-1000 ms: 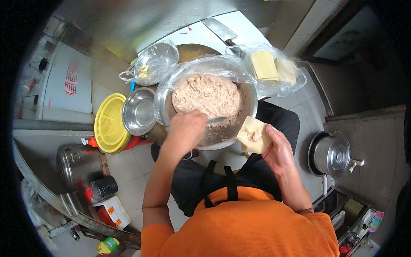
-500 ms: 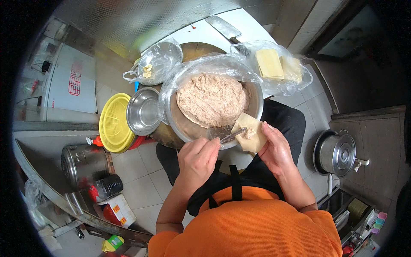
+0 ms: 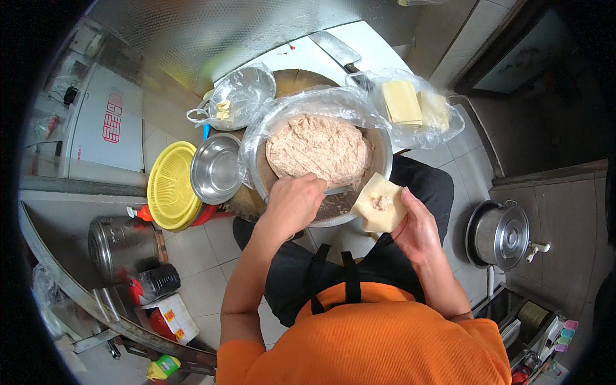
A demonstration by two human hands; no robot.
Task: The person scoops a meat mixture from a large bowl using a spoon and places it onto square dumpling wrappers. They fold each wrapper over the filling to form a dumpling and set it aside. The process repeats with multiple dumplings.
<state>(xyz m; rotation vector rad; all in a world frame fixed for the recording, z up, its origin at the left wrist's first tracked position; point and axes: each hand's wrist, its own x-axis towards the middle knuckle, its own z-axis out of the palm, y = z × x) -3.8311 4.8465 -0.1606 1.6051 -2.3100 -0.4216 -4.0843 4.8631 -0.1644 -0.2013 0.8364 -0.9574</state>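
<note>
My left hand (image 3: 296,200) is closed around a slim metal utensil (image 3: 338,190), its tip at the lower right edge of the minced meat (image 3: 314,146). The pinkish meat lies heaped in a large metal basin (image 3: 387,149) lined with clear plastic. To the right of the basin's near rim, my right hand (image 3: 416,226) holds a square dough wrapper (image 3: 378,220) on its fingers, the thumb along its edge. A small dab of filling (image 3: 382,203) sits in the middle of the wrapper. The utensil's handle is hidden in my left fist.
A plastic bag with stacked wrappers (image 3: 402,102) lies at the back right, near a cleaver (image 3: 335,47). Left of the basin are a steel bowl (image 3: 215,168), a yellow colander (image 3: 172,186) and a plastic-lined bowl (image 3: 247,90). A lidded pot (image 3: 504,236) stands at the right.
My left hand has moved up and away from the wrapper to the meat, taking the utensil along. The dab of filling stays on the wrapper, which now tilts a little differently.
</note>
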